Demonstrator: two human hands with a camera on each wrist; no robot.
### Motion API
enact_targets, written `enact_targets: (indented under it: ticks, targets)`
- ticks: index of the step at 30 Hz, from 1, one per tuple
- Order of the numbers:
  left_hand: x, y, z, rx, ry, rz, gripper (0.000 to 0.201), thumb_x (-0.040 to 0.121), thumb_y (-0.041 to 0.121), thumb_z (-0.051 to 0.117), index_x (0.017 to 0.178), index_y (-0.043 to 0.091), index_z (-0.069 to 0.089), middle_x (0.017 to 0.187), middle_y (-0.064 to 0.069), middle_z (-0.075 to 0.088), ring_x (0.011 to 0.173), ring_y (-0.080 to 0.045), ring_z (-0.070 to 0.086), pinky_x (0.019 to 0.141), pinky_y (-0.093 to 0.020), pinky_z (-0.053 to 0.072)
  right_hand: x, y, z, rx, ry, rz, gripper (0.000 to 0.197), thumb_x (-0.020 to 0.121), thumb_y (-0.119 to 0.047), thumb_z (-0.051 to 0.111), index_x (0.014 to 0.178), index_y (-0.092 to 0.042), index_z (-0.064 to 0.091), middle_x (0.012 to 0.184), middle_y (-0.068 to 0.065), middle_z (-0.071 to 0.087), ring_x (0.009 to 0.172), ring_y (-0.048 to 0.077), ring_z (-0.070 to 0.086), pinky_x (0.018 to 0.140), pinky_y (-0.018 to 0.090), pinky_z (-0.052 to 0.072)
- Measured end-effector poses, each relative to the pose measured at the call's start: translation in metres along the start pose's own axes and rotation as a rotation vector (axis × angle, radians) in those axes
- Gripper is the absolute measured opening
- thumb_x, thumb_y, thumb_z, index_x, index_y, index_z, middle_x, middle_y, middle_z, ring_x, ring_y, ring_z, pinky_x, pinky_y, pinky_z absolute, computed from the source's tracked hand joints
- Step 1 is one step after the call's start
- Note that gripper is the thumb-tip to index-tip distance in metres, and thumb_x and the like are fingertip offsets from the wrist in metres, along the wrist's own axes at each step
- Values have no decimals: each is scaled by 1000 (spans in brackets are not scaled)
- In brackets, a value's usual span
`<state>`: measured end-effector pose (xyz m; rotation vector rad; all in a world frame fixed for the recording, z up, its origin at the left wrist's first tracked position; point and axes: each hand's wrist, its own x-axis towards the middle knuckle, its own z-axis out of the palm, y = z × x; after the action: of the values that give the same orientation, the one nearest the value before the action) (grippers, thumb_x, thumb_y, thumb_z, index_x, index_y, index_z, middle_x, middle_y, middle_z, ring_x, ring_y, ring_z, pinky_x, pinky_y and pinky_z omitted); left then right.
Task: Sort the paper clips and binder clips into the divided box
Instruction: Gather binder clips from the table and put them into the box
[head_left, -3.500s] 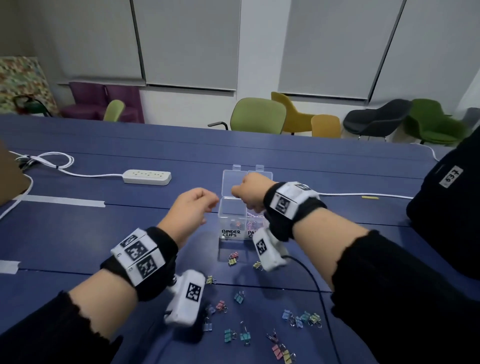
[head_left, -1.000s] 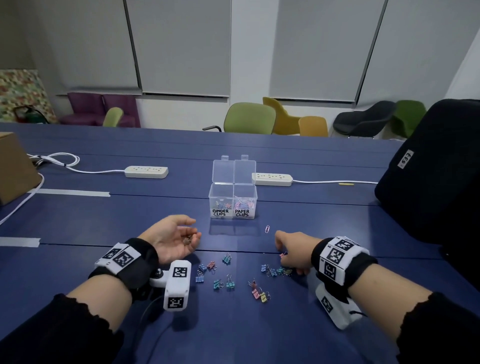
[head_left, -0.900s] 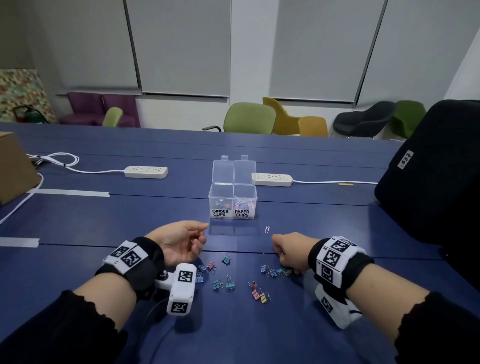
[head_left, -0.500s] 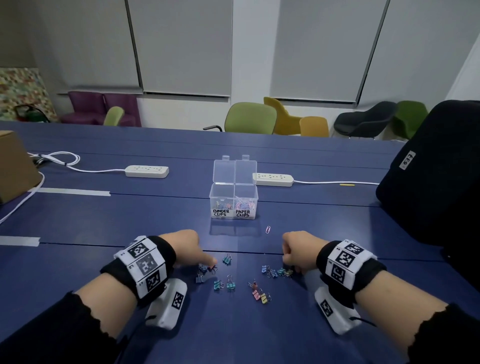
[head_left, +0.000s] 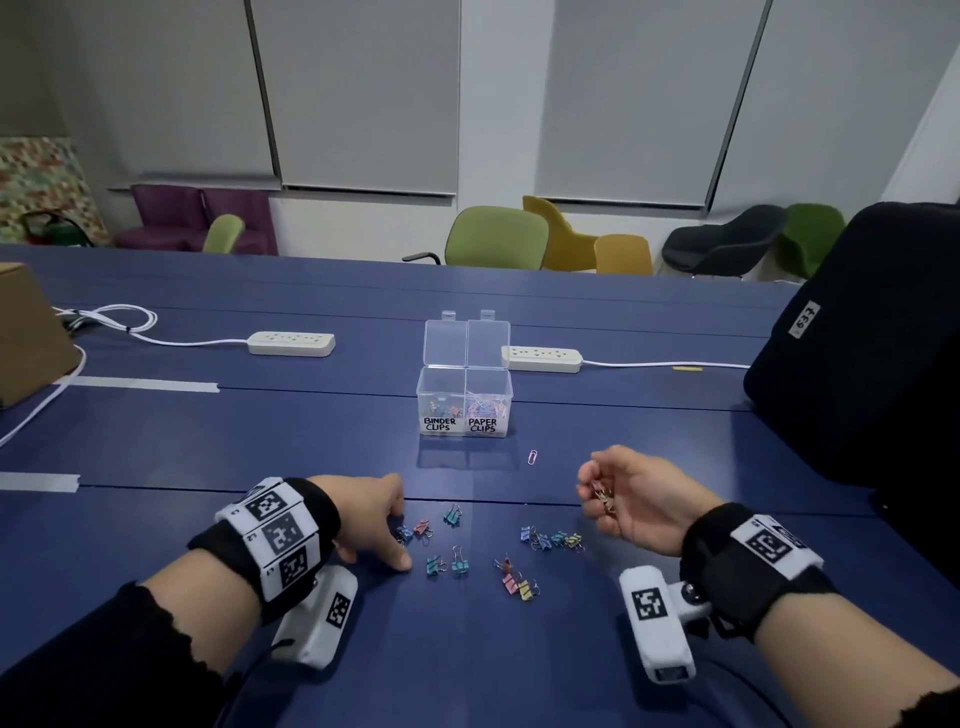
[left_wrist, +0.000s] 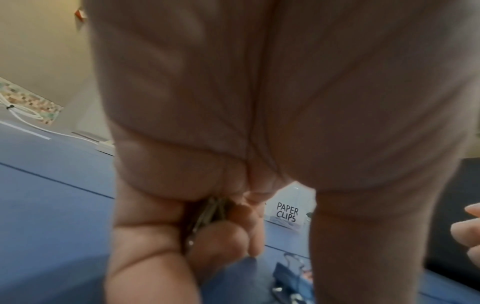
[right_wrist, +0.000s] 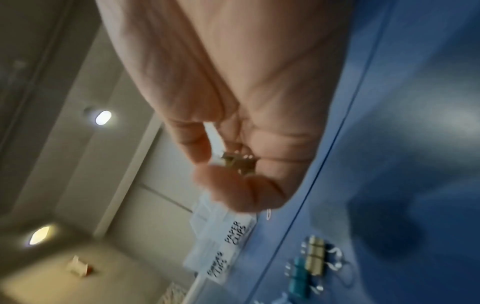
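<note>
The clear divided box (head_left: 464, 402) stands mid-table with both lids up, binder clips in its left cell and paper clips in its right. A lone pink paper clip (head_left: 532, 457) lies just in front of it. Several coloured binder clips (head_left: 458, 562) are scattered on the blue table between my hands. My left hand (head_left: 384, 535) is palm down at the left cluster, thumb and forefinger on the table, the other fingers curled round binder clips (left_wrist: 207, 214). My right hand (head_left: 615, 496) is raised and turned inward, its fingers pinching a small bunch of binder clips (head_left: 600, 493) (right_wrist: 239, 162).
Two white power strips (head_left: 291, 344) (head_left: 540, 358) with cables lie behind the box. A cardboard box (head_left: 26, 332) sits at the far left and a black bag (head_left: 857, 364) at the right. Tape strips (head_left: 140, 385) mark the left side of the table.
My right hand has lifted off the table and turned inward with binder clips in its fingers. The left hand has shifted slightly at the left cluster, its fingers now spread on the table.
</note>
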<state>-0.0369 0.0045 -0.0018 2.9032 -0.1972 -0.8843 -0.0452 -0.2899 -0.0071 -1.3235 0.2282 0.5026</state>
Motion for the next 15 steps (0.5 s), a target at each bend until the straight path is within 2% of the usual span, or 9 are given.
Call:
enact_targets:
  ticks: [3,6,8,11,13,15]
  targets:
    - [-1,1,2,20,5,6,54,74,53,71,108,26,39,96,8,53,57,-14,60,56,-23,42,0,6,11,-388,120,-3,23,94,-9,42,72,-11,49,63,3,42,45,11,35,38,18,25]
    - [1,3,5,42,17,16,51,77,51,69,108,25,38,86,10,53,52,-12,57,55,-23,41,-4,2,18,-1035,168,-21,21,94,-7,40,79,-15,52,63,-2,42,49,10,36,38,15,29]
    - [0,3,7,51,30,21,50,78,50,68,108,25,37,79,9,52,50,-12,56,54,-23,41,-6,0,23,-1371,176,-40,15,94,-7,35,85,-13,47,67,-3,40,52,10,34,39,12,28]
    - [-2,4,8,51,51,27,48,80,52,65,107,26,36,78,10,50,49,-12,54,53,-22,41,-11,2,26,-1501,152,26,8,96,-20,33,96,-14,39,74,-4,40,57,10,34,49,19,27]
    - [-2,4,9,45,57,27,46,81,54,62,106,25,36,83,9,52,48,-12,53,51,-22,40,-15,6,28,-1510,107,100,26,93,-39,47,100,-17,35,80,-4,45,63,11,42,57,23,34]
    - [-2,6,9,50,59,26,42,84,54,59,105,25,36,92,6,53,48,-12,52,49,-21,39,-13,12,31,-1570,74,107,46,87,-50,56,109,-16,34,100,0,55,85,20,55,74,30,44]
